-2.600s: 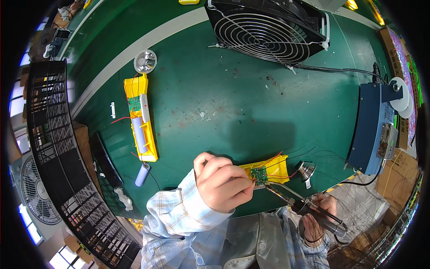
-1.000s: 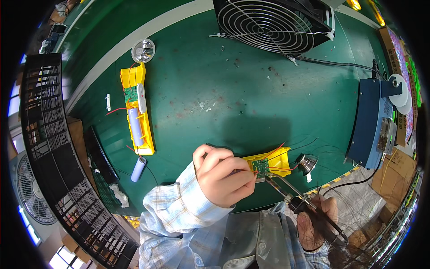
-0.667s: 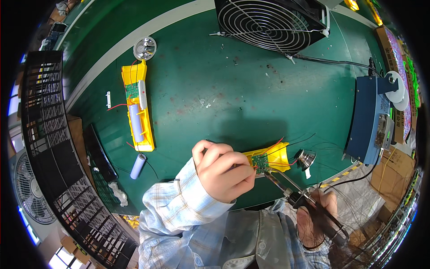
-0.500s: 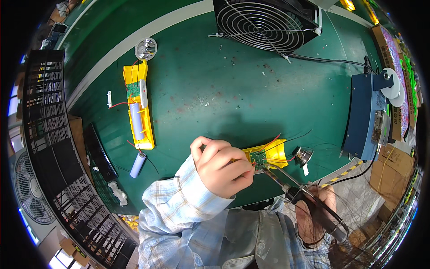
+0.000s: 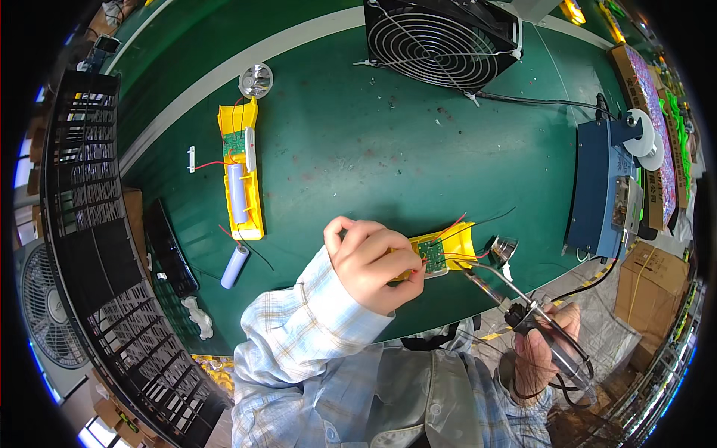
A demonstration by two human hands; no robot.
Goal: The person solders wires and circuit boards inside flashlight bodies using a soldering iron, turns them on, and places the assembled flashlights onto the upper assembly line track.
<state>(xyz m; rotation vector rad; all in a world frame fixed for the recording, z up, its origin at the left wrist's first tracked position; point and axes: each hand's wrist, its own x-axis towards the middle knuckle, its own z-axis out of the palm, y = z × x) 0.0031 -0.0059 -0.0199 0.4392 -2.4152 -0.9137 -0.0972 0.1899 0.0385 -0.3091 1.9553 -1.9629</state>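
Note:
My left hand (image 5: pixel 376 265) is closed over the left end of a yellow flashlight housing (image 5: pixel 459 243), hiding that end. A green circuit board (image 5: pixel 431 256) with red and black wires sits inside the housing, just past my fingertips. My right hand (image 5: pixel 544 349) grips a soldering iron (image 5: pixel 534 322) with a thin metal tube running alongside it. The iron's tip points at the right part of the housing, near its lower edge; whether it touches cannot be told. A small silver reflector cup (image 5: pixel 503 248) lies right of the housing, with wires leading toward it.
Another opened yellow flashlight housing (image 5: pixel 252 201) lies at left, with a reflector (image 5: pixel 256 81) above and a loose purple battery cell (image 5: pixel 234 266) below. A black fan (image 5: pixel 441 45) stands at the back. A blue soldering station (image 5: pixel 595 187) is at right, beside a black rack (image 5: pixel 82 224) far left.
My right hand has drawn the soldering iron to the right, its tip moving off the circuit board toward the housing's lower edge. My left hand keeps its hold. The whole view has shifted slightly.

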